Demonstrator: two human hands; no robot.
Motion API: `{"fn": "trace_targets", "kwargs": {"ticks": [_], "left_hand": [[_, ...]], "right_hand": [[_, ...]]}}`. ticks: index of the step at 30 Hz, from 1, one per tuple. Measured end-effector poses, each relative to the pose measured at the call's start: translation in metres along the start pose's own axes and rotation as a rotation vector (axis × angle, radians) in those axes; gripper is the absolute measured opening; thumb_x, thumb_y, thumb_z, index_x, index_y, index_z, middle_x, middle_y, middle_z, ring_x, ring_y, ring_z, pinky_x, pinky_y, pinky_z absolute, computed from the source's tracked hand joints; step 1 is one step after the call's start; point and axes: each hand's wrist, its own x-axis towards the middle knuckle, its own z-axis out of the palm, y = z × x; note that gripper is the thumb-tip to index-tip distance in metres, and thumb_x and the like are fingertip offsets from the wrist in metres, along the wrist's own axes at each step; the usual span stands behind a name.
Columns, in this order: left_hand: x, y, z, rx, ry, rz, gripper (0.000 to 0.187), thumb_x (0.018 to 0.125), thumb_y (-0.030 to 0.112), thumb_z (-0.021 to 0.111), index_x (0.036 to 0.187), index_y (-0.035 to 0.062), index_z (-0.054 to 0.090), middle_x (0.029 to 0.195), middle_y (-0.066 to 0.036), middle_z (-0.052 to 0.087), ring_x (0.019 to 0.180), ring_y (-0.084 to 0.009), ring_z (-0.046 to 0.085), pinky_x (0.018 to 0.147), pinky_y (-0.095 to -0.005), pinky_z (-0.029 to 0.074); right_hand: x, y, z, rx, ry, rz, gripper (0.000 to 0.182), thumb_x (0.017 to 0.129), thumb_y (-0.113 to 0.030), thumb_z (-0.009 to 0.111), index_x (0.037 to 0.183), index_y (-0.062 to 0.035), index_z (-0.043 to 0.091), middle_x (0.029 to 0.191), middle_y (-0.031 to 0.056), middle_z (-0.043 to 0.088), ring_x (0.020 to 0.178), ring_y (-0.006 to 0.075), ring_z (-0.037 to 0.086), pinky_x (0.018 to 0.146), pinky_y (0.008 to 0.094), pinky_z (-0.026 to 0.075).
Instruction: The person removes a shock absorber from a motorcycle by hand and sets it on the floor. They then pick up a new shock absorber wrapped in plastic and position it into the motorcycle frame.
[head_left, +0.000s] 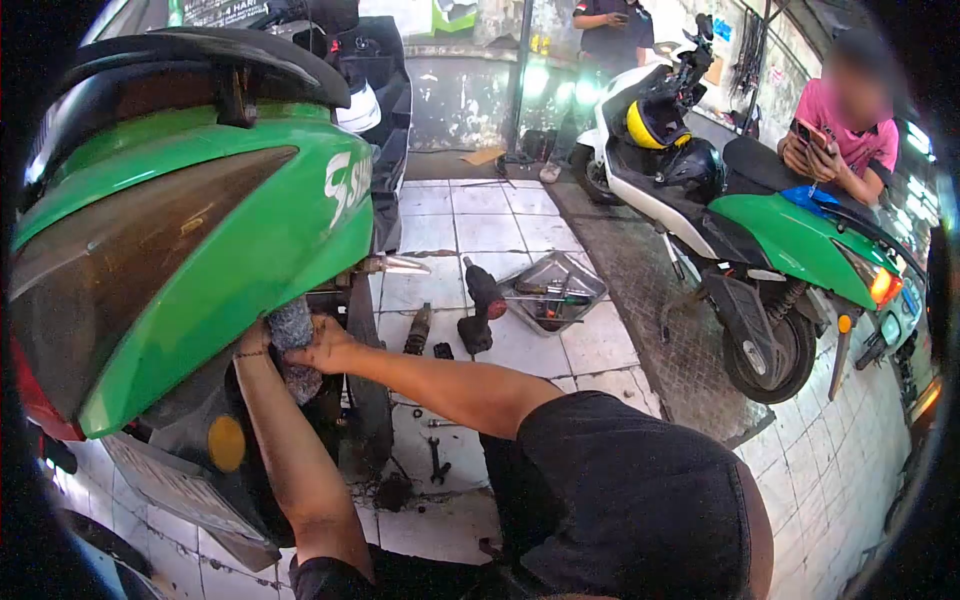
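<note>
Both of my hands reach under the green rear body panel of a scooter. My right hand is closed against a grey, fuzzy cloth-like piece, its fingers partly hidden behind it. On the other side of this piece is my left hand, with its fingers out of sight under the panel. A similar mottled grey piece shows just below my hands. Beside them stands the scooter's dark rear tyre.
On the white tiles lie a shock absorber, a cordless power tool, a black battery-like block and a wrench. A tool tray sits farther right. Beyond it, a person holding a phone leans on another scooter.
</note>
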Motion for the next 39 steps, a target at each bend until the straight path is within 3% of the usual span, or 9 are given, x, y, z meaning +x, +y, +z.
{"fn": "trace_targets", "kwargs": {"ticks": [5,7,9,16,21,28,30,32,39], "left_hand": [[0.003,0.014,0.012,0.054,0.046,0.032,0.044,0.092,0.027,0.045,0.130,0.0036,0.043,0.131,-0.014,0.046,0.120,-0.0299,0.042,0.102,-0.0403,0.032],[-0.002,0.095,-0.031,0.085,-0.005,0.013,0.044,0.093,0.028,0.042,0.128,0.0026,0.044,0.132,-0.015,0.045,0.119,-0.0305,0.043,0.103,-0.0412,0.031],[-0.003,0.184,-0.081,0.186,-0.086,0.002,0.044,0.093,0.029,0.038,0.127,0.0016,0.045,0.133,-0.016,0.045,0.119,-0.0310,0.043,0.104,-0.0420,0.030],[-0.006,0.095,-0.016,3.204,0.297,0.483,0.042,0.093,0.031,0.038,0.121,0.0008,0.046,0.129,-0.017,0.047,0.116,-0.0294,0.044,0.099,-0.0394,0.035],[0.009,0.095,0.002,2.258,0.261,0.642,0.036,0.089,0.028,0.043,0.112,0.0015,0.053,0.112,-0.018,0.055,0.102,-0.0309,0.052,0.090,-0.0403,0.042],[0.018,0.113,-0.007,2.434,0.226,0.671,0.032,0.090,0.025,0.043,0.111,0.0026,0.052,0.111,-0.016,0.054,0.102,-0.0277,0.049,0.091,-0.0387,0.040],[0.020,0.115,-0.013,2.505,0.219,0.676,0.031,0.090,0.025,0.044,0.111,0.0030,0.052,0.111,-0.015,0.054,0.102,-0.0268,0.048,0.091,-0.0383,0.039],[0.022,0.115,-0.019,2.590,0.210,0.692,0.030,0.091,0.024,0.044,0.111,0.0033,0.052,0.110,-0.015,0.053,0.102,-0.0259,0.048,0.091,-0.0378,0.039],[0.021,0.107,-0.055,2.943,0.108,0.806,0.027,0.091,0.022,0.044,0.111,0.0045,0.051,0.109,-0.013,0.052,0.101,-0.0227,0.045,0.092,-0.0363,0.037]], "right_hand": [[-0.002,-0.004,0.009,-0.137,0.107,-0.158,0.036,0.076,-0.019,0.071,0.106,-0.0040,0.060,0.104,0.0060,0.065,0.097,0.0168,0.059,0.092,0.0321,0.042],[-0.008,-0.014,0.008,0.123,0.072,-0.117,0.033,0.076,-0.019,0.071,0.104,-0.0043,0.061,0.101,0.0061,0.066,0.094,0.0172,0.060,0.089,0.0324,0.044],[-0.005,0.004,0.007,-0.309,0.079,-0.125,0.033,0.077,-0.027,0.066,0.102,-0.0051,0.061,0.100,0.0094,0.066,0.092,0.0191,0.062,0.086,0.0329,0.045],[-0.003,-0.011,0.009,-0.066,0.078,-0.161,0.033,0.073,-0.025,0.071,0.097,-0.0035,0.063,0.094,0.0131,0.067,0.089,0.0241,0.064,0.079,0.0353,0.048],[0.008,0.008,0.007,-0.269,0.015,-0.221,0.035,0.079,-0.031,0.066,0.102,-0.0049,0.063,0.100,0.0123,0.066,0.093,0.0279,0.062,0.085,0.0366,0.046],[0.013,0.029,-0.002,-0.454,0.035,-0.344,0.030,0.080,-0.029,0.064,0.100,-0.0062,0.064,0.105,0.0080,0.065,0.096,0.0263,0.061,0.084,0.0382,0.046],[0.013,0.015,-0.003,-1.128,-0.051,-0.586,0.029,0.079,-0.029,0.065,0.098,-0.0071,0.065,0.101,0.0081,0.066,0.095,0.0263,0.061,0.083,0.0362,0.045],[0.008,0.003,0.005,-0.475,0.017,-0.237,0.035,0.076,-0.035,0.066,0.097,-0.0065,0.065,0.097,0.0100,0.067,0.094,0.0270,0.061,0.084,0.0352,0.045],[0.006,-0.013,0.001,-0.577,-0.051,-0.073,0.042,0.078,-0.043,0.061,0.101,-0.0082,0.064,0.102,0.0082,0.066,0.100,0.0287,0.058,0.093,0.0354,0.039]]}}
